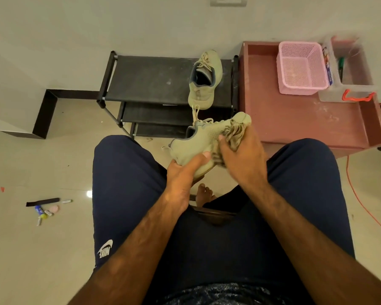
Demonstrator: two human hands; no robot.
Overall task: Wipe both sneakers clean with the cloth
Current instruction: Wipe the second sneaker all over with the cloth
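Two sneakers, likely light, soft knit. Held sneaker (194, 144): above lap, heel end clasped in left grip (182, 172). Spare sneaker (204, 82): atop shoe rack (145, 78). Limp cloth (233, 134): bunched in right grip (243, 159) against the toe. The firmer sole is probably the best hold.

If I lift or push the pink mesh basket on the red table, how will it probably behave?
The pink mesh basket looks empty and thin-walled, so probably light. Its plastic walls hold a square shape, so likely stiff, perhaps slightly springy. On its flat base it should slide across the red table rather than roll.
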